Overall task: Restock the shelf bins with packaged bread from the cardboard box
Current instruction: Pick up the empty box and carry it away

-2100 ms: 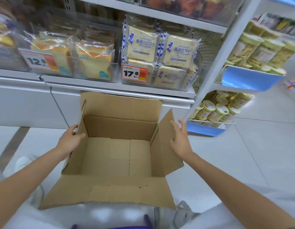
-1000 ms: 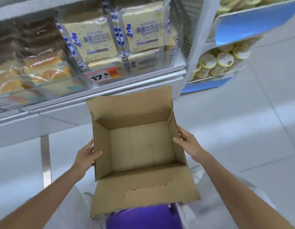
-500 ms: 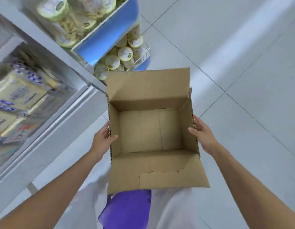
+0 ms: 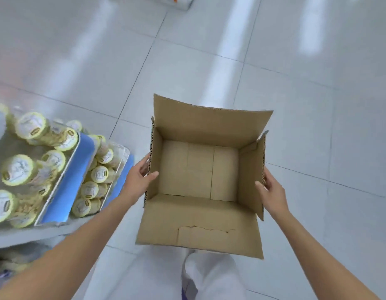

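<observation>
An open brown cardboard box (image 4: 200, 169) hangs in front of me above the floor, its flaps spread and nothing inside it. My left hand (image 4: 140, 176) grips the box's left wall, thumb over the edge on the inside. My right hand (image 4: 271, 191) grips the right wall the same way, thumb inside. A blurred strip of the bread shelf (image 4: 6, 267) shows at the lower left edge.
A blue-fronted end rack (image 4: 73, 182) with several yellow-lidded snack jars (image 4: 23, 169) stands at my left. White floor tiles (image 4: 317, 83) stretch ahead and to the right. My white trousers (image 4: 209, 278) show below the box. A low display base (image 4: 172, 2) sits far ahead.
I have lifted the box off the floor and turned right, away from the bread shelf. The shelf bins have slid out of view to the left; open floor now lies behind the box.
</observation>
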Demonstrator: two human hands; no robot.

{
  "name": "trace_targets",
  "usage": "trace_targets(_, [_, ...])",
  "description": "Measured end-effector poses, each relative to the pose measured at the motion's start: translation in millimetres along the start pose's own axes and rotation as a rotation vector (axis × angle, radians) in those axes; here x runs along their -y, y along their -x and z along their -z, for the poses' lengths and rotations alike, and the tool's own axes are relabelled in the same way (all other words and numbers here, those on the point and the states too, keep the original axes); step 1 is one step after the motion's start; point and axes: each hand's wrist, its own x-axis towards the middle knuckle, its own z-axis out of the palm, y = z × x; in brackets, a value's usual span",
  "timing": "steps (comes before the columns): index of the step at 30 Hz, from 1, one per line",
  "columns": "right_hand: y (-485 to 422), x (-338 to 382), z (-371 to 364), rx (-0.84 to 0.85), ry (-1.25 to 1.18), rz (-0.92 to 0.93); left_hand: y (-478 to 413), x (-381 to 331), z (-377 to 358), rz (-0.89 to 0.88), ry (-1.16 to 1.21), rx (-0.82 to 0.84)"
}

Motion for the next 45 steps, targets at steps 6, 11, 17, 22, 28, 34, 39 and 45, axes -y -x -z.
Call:
trace_targets(6, [-52,14,75,-0.178,-0.194,-0.048,-90,-113,-59,-0.088,-0.123,0.204])
trace_targets(11, [-135,10,154,-0.249,-0.316,-0.082,-175,-199,-152,-0.133,-0.163,0.290])
trace_targets(17, [-265,7,276,-0.272,-0.361,-0.102,-259,-319,-282,-0.135,-0.171,0.324])
trace_targets(22, [-370,19,373,-0.306,-0.321,-0.159,-329,-413,-378,-0.134,-0.154,0.374])
trace_targets(28, [-527,28,481,-0.343,-0.311,-0.170,-445,-521,-499,-0.140,-0.144,0.404])
trace_targets(34, [-680,64,584,-0.437,-0.339,-0.215,-566,-649,-618,-0.139,-0.180,0.416])
trace_targets(39, [-805,82,666,-0.489,-0.381,-0.236,-666,-753,-717,-0.167,-0.207,0.455])
trace_targets(45, [-990,77,773,-0.491,-0.405,-0.258,-814,-859,-840,-0.154,-0.235,0.476])
